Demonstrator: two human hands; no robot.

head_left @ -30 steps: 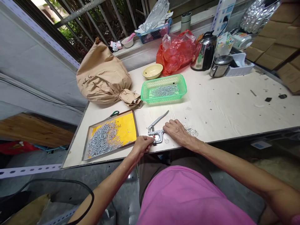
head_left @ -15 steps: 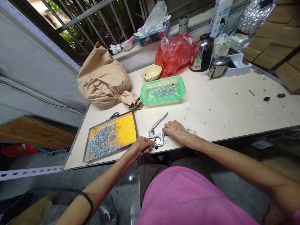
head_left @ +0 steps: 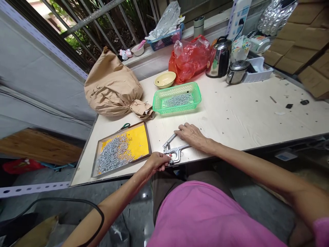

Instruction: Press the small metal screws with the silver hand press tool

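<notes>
A pair of silver snap fastener pliers (head_left: 176,150) lies near the table's front edge, its handles spread apart and a small red part showing in its jaw. My right hand (head_left: 191,135) is at the handles, fingers curled over the end of the upper one, with the lower one running under the palm. At the jaw end, the thumb and forefinger of my left hand (head_left: 158,161) are pinched together; whatever they hold is too small to make out. Left of that hand, a shallow tray (head_left: 147,139) with a yellow bottom holds a heap of small silver metal pieces (head_left: 111,156).
Behind the pliers stands a green plastic basket (head_left: 177,110) with more metal pieces. A cream bowl (head_left: 164,79), a red plastic bag (head_left: 189,63), a kettle (head_left: 219,58) and a tied brown sack (head_left: 113,85) line the back. Green-handled scissors (head_left: 125,126) lie behind the tray.
My right hand has moved up and back from beside the pliers' frame onto the upper handle. My left hand stays at the jaw. The view has shifted slightly.
</notes>
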